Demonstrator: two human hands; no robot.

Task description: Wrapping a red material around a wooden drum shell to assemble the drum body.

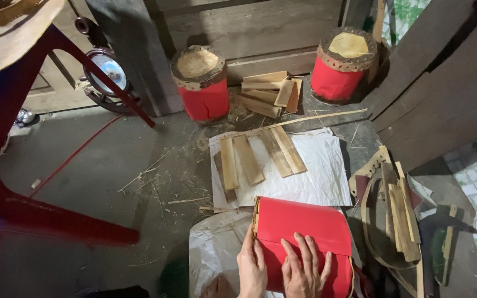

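A red sheet is being pressed around a drum body by the left hand and right hand, fingers spread flat; it is judged thin, pliable, best held at its edges.

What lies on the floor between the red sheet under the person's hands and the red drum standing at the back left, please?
In the head view, between the red sheet and the back-left red drum lies a white sack with four flat wooden slats on it, then sawdust and splinters on the floor.
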